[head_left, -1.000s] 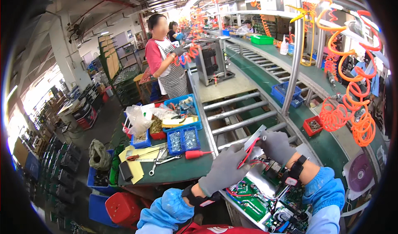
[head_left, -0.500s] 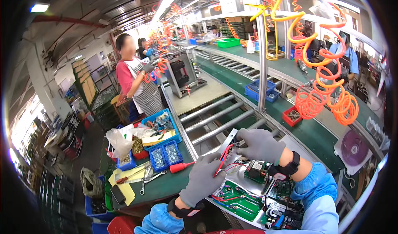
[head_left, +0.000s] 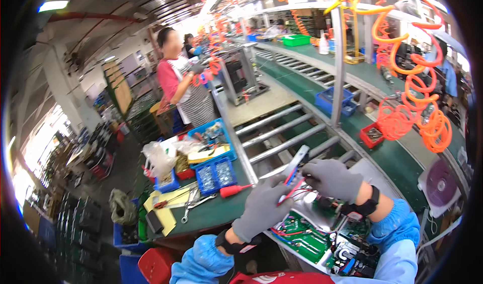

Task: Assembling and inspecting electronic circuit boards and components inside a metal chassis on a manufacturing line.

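Note:
My left hand [head_left: 263,208], in a grey glove, is closed on red wires [head_left: 288,193] above an open metal chassis. My right hand [head_left: 334,178], gloved too, is bent beside the chassis's upright metal plate [head_left: 298,159]; its fingertips are closed near the wire ends, and what they pinch is too blurred to make out. Below the hands lies a green circuit board [head_left: 306,235] with wires across it. Dark electronic parts [head_left: 352,256] sit to its right, partly hidden by my right forearm.
Left of the chassis are a red-handled screwdriver [head_left: 232,190], wrenches [head_left: 193,206] and blue bins of small hardware [head_left: 215,177]. Metal rollers [head_left: 289,143] run ahead. Orange coiled hoses [head_left: 435,128] hang at right. A co-worker [head_left: 183,82] stands at far left beside a metal frame unit [head_left: 236,75].
The whole view has shifted, so the scene sits further right and slightly higher at left. Both hands stay at the wires, with the fingers slightly moved.

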Tool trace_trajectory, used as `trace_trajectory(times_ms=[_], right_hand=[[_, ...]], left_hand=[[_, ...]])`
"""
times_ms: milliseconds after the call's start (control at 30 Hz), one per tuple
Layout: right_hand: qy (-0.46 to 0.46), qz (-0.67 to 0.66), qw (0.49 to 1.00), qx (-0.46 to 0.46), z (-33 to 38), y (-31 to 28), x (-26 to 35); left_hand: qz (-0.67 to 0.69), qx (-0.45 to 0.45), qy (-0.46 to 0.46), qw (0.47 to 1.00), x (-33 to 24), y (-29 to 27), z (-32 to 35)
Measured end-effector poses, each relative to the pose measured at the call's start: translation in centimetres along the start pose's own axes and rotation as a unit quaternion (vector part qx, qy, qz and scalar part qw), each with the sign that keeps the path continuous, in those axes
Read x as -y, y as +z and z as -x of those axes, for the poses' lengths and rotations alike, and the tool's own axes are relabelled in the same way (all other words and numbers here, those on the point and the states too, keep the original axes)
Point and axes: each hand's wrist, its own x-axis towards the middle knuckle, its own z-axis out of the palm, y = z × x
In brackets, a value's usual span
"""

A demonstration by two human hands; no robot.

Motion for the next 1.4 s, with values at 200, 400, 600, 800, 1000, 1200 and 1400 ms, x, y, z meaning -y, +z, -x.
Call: trace_trajectory(times_ms=[200, 400, 600, 800, 1000, 1200, 1400], right_hand=[[0.053, -0.050, 0.997, 0.021, 1.1, 0.8, -0.6], [0.090, -0.152, 0.984, 0.009, 1.4, 1.9, -0.4], [0.044, -0.164, 0.981, -0.097, 0.9, 3.6, -2.5], [0.102, -0.190, 0.975, -0.056, 0.3, 2.7, -2.1], [0.090, -0.199, 0.974, -0.061, -0.6, 3.7, -2.1], [0.008, -0.192, 0.978, -0.081, -0.6, 4.9, -0.8], [-0.018, -0.040, 0.986, -0.158, -0.4, 5.6, -2.1]], left_hand=[[-0.005, 0.030, -0.008, 1.000, -0.6, 0.0, -0.1], [-0.004, 0.027, -0.006, 1.000, -0.5, -0.3, 0.5], [0.026, 0.027, -0.014, 0.999, -0.4, -0.1, -0.5], [0.016, 0.002, -0.029, 0.999, -0.2, -0.1, -1.4], [0.021, -0.001, -0.055, 0.998, -0.4, -0.2, -0.9], [0.039, -0.018, -0.072, 0.996, -0.5, 0.0, 1.3], [0.036, -0.016, -0.052, 0.998, -0.7, 1.2, 0.1]])
